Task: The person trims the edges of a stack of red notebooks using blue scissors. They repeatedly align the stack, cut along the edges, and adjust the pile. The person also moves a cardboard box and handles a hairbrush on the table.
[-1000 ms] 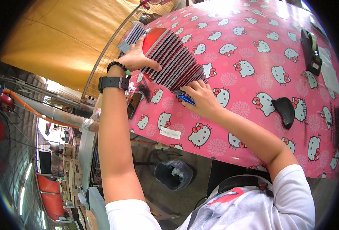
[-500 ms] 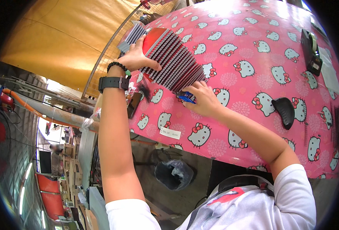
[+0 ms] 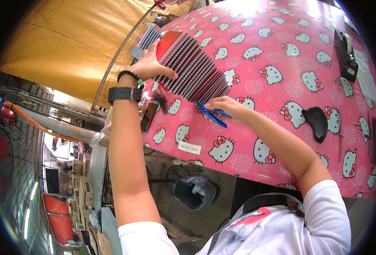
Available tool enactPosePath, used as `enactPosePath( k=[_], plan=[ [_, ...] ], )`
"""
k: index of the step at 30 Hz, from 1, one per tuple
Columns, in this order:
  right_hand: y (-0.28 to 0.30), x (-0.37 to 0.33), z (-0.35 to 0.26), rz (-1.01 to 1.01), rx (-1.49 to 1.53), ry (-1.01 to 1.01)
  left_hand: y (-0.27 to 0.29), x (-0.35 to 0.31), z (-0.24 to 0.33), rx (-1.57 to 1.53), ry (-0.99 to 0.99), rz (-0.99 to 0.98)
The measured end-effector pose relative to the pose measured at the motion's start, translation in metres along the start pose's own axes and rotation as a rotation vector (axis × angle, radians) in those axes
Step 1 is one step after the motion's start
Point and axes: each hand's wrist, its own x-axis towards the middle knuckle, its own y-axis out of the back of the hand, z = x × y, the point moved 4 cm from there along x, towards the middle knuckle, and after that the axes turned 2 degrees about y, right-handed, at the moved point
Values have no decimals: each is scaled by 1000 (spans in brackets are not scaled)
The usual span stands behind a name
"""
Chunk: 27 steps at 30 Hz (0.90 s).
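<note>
The left hand [image 3: 147,66] presses flat, fingers spread, on a fanned row of red-and-grey cards [image 3: 192,68] at 11 o'clock on the pink tabletop [image 3: 281,51]. The right hand [image 3: 228,106] grips blue-handled scissors [image 3: 209,114] just at the row's 5 o'clock end.

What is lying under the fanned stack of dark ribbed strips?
The fanned stack rests on the pink cat-print tablecloth, with the left hand pressing its upper end. Whatever lies directly beneath the stack is covered.

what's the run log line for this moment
left hand on fanned stack of red-backed cards | right hand holds blue tweezers at stack's near edge | pink cat-print tablecloth | black comb apart
</note>
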Motion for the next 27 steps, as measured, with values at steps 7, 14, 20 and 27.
enactPosePath(
  k=[7,14,20,27],
  plan=[
    [-11,-32,-19,408,-1217,682,3,-5,11,20,76,-25],
    [-12,-27,-17,411,-1306,791,5,-6,9,47,61,-20],
    [5,-9,-7,124,-330,200,2,-5,7,20,53,-12],
    [-5,-28,-14,383,-1030,554,2,-4,6,99,62,12]
  ],
)
